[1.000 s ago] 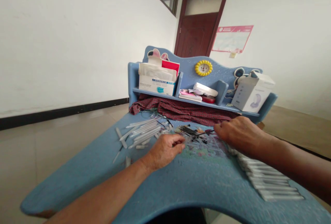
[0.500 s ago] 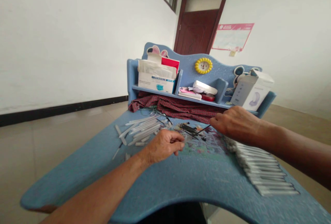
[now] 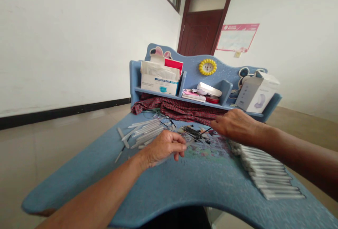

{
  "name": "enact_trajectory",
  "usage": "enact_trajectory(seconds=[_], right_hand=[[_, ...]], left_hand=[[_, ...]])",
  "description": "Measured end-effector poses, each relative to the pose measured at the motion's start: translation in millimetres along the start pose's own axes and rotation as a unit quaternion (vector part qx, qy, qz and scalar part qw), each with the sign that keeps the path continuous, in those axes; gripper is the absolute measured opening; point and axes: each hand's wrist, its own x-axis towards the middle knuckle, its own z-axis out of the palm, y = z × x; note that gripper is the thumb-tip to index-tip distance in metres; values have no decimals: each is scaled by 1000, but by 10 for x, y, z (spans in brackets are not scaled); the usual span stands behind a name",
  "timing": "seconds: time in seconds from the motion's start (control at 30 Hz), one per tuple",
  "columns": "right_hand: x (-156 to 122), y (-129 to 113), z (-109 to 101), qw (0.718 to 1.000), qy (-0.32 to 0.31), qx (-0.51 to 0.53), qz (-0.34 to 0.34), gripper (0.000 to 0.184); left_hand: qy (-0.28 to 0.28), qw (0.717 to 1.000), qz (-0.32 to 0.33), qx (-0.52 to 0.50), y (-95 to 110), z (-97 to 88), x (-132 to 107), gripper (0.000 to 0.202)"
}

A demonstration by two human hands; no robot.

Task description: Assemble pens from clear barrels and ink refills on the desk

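Note:
My left hand (image 3: 163, 148) is curled closed low over the blue desk (image 3: 200, 186), and a clear tube seems to lie in its fingers. My right hand (image 3: 235, 125) is raised a little and pinches one end of a thin dark refill (image 3: 204, 131), whose tip points toward my left hand. Between the hands lies a small heap of dark refills (image 3: 192, 132). A loose pile of clear pen tubes (image 3: 145, 134) sits just left of my left hand. A tidy row of white pens (image 3: 266, 172) runs along the desk under my right forearm.
A shelf (image 3: 200, 104) at the desk's back holds a mask box (image 3: 158, 79), some booklets, a red tin and a white carton (image 3: 256, 93). Red checked cloth (image 3: 182, 111) lies below it. A dark door and a white wall stand behind.
My right hand has lifted off the desk with the thin refill and drawn slightly left. My left hand has shifted a little toward me and stays curled.

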Motion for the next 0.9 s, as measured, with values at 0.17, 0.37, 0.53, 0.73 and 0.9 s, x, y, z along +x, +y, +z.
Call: enact_trajectory(seconds=[0.17,0.37,0.53,0.73,0.9], right_hand=[[-19,23,94,999,21,5,-24,13],[22,-116,55,995,57,54,-55,14],[36,-241,0,979,163,117,-26,17],[155,-289,274,972,49,213,87,21],[411,-493,664,970,-33,229,74,23]], left_hand=[[-15,999,-23,-25,11,-4,-7,10],[-30,997,-35,-57,30,18,-26,9],[-2,995,-8,-96,58,1,-38,9],[42,995,34,-89,75,-42,-32,13],[49,994,34,-87,77,-42,-37,14]])
